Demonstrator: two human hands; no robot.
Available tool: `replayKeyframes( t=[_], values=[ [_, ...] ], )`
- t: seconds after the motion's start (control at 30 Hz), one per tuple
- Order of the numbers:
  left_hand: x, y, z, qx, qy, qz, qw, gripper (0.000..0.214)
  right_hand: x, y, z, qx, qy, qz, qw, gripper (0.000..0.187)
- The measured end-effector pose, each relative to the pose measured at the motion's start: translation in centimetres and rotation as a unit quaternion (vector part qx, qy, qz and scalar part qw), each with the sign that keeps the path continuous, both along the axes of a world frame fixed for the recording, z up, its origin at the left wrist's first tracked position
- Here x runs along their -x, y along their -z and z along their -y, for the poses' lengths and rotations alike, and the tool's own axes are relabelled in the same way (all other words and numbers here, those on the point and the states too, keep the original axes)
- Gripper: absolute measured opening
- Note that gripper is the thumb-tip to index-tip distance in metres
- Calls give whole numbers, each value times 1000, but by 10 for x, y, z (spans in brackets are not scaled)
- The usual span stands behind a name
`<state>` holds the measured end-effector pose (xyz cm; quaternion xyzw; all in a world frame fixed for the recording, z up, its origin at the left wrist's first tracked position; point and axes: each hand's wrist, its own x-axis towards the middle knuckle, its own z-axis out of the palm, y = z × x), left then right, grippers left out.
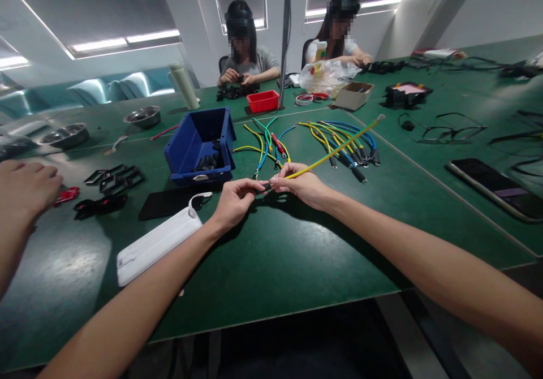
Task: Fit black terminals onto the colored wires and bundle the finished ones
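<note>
Between my hands, above the green table, is a yellow-green wire [335,151] with a black sleeve [267,186] at its near end. My left hand [237,201] pinches the black sleeve with thumb and fingertips. My right hand [303,185] is closed around the wire just beside it, and the wire's free end points up to the right. Just beyond my hands lies a loose group of yellow, green, blue and red wires [268,141]. Farther right is a bundle of wires [345,141], several with black sleeves. A blue bin [180,167] with black pieces stands left of them.
A white power bank [159,246] lies by my left forearm, a black phone-like slab [159,205] behind it. At right are a phone [496,189] and glasses [452,133]. Another person's hand [27,189] rests at far left. Two people sit across the table near a red tray [263,102].
</note>
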<state>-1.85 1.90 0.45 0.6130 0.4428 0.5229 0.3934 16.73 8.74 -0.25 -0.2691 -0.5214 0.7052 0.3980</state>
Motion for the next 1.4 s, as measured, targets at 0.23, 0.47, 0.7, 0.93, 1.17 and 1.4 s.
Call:
replayKeyframes(
  t=[0.23, 0.47, 0.7, 0.93, 1.17, 1.4],
  values=[
    [0, 1, 0, -4, 7, 6, 1000, 15, 0, 1, 0, -22, -2, 4, 1000, 31],
    [0, 3, -2, -5, 8, 3, 1000, 10, 0, 2, -1, -46, -3, 20, 999, 31],
    [0, 2, -1, -8, 7, 2, 1000, 10, 0, 0, 0, -55, -11, 32, 998, 30],
    [0, 3, -1, -13, 4, 2, 1000, 10, -2, -3, 0, -14, -38, 14, 999, 28],
    [1, 3, -1, -12, -3, -5, 1000, 10, -2, -5, -1, 17, -41, -2, 999, 32],
    [1, 4, -1, -19, 5, 10, 1000, 10, -2, -5, -2, 20, -38, -2, 999, 33]
  ],
)
